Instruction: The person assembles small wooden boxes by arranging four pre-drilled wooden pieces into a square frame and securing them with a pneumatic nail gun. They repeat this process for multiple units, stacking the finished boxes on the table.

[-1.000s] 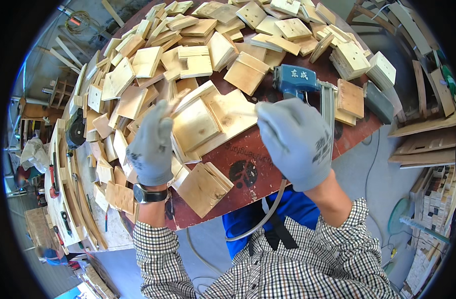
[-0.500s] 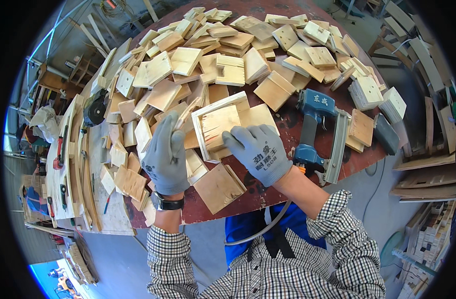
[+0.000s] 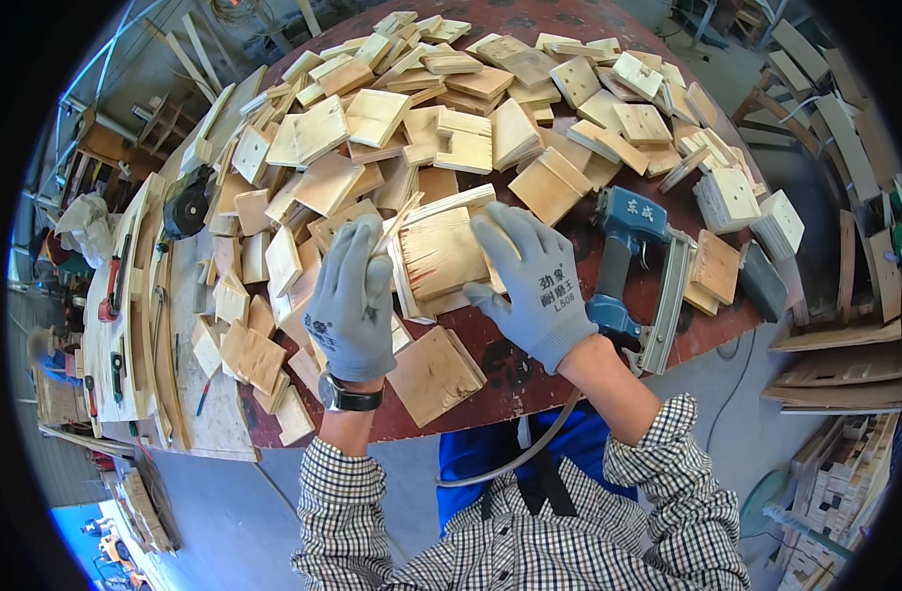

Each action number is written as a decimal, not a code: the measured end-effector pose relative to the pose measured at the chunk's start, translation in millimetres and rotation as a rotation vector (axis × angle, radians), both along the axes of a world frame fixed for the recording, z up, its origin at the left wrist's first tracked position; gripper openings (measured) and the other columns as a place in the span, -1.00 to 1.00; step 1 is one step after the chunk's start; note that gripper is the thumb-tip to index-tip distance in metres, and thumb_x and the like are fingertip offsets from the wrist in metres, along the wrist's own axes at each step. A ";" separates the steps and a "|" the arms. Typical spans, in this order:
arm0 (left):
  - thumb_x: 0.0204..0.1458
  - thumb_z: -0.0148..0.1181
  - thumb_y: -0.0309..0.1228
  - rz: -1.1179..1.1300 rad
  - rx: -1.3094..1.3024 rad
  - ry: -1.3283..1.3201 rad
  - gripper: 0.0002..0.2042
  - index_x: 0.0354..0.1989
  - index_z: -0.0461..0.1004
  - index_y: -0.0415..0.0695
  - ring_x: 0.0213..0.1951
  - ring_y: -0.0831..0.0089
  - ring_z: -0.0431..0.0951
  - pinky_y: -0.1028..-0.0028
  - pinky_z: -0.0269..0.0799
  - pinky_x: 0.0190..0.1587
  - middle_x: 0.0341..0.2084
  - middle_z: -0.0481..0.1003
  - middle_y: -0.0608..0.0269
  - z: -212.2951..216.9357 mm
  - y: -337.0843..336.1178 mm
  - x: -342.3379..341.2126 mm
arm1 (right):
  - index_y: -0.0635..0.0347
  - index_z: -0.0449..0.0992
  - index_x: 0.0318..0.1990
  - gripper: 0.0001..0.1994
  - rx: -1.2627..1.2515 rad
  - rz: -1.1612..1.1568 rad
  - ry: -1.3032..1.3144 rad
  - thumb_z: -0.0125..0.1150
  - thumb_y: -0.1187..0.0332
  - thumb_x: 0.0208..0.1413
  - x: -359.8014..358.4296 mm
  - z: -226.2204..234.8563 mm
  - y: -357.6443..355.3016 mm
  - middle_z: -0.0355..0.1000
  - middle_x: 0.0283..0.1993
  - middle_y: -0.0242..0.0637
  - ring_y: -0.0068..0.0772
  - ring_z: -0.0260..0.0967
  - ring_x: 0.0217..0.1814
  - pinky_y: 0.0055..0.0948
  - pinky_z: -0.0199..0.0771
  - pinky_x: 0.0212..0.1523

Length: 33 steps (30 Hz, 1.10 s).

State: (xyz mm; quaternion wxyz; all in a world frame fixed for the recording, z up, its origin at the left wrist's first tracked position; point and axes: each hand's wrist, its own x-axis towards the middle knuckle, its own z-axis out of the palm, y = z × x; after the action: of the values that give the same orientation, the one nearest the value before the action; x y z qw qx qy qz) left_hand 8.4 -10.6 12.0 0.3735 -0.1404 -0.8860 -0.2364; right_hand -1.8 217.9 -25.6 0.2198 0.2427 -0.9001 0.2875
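Note:
Both hands wear grey gloves. My left hand (image 3: 353, 300) is closed on a thin wooden strip (image 3: 402, 223), which sticks up past its fingertips at the left end of a small wooden block assembly (image 3: 439, 258). The assembly lies on the red-brown table (image 3: 510, 389) with a thin wooden edge along its left and far sides. My right hand (image 3: 532, 286) grips its right end, index finger on top and thumb at the near corner. Just right of that hand lies a blue nail gun (image 3: 623, 261) with a silver magazine. A square wooden block (image 3: 436, 377) lies nearest the front edge.
A large heap of cut plywood blocks (image 3: 382, 116) covers the far and left table. On the left, a pale board (image 3: 210, 419) carries hand tools and a black round tool (image 3: 187, 209). A grey hose (image 3: 515, 461) hangs at the front edge. Stacked boards (image 3: 840, 366) stand at right.
My left hand has moved right with the strip, up to the assembly's left side. My right hand has shifted right from the assembly's top to its right end, thumb and fingers wider apart.

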 end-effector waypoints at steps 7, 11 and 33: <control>0.30 0.29 -0.45 0.085 0.256 -0.140 -0.65 0.23 0.58 -0.23 0.08 0.07 0.71 0.26 0.61 0.11 0.07 0.66 -0.09 -0.2 -13.8 1.4 | -0.02 0.43 0.36 -0.37 0.072 -0.012 -0.101 0.44 0.06 0.15 -9.0 -16.2 -13.4 0.39 0.41 -0.17 -0.04 0.38 0.39 -0.05 0.35 0.35; 0.35 0.23 -0.27 0.019 -0.076 -0.016 -0.68 0.19 0.61 -0.11 0.14 0.02 0.65 0.19 0.62 0.13 0.13 0.63 0.05 1.4 -3.3 -7.1 | 0.02 0.46 0.33 -0.37 0.040 -0.020 -0.095 0.47 0.10 0.11 -6.8 -15.8 -13.1 0.43 0.37 -0.16 -0.03 0.44 0.34 -0.06 0.40 0.32; 0.27 0.32 -0.19 -0.107 -0.182 -0.432 -0.50 0.31 0.48 -0.15 0.28 -0.10 0.51 0.12 0.50 0.28 0.35 0.42 -0.12 -18.1 2.3 5.1 | 0.12 0.56 0.22 -0.54 -0.066 0.068 -0.146 0.40 0.19 0.21 -12.4 0.0 -3.1 0.50 0.30 -0.11 0.00 0.46 0.30 -0.06 0.40 0.36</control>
State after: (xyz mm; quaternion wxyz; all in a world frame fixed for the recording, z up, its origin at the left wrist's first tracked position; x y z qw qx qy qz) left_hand 13.5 -8.3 -6.1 0.1477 -0.1666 -0.9543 -0.1995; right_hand -14.2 214.8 -25.7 0.1517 0.2440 -0.8949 0.3414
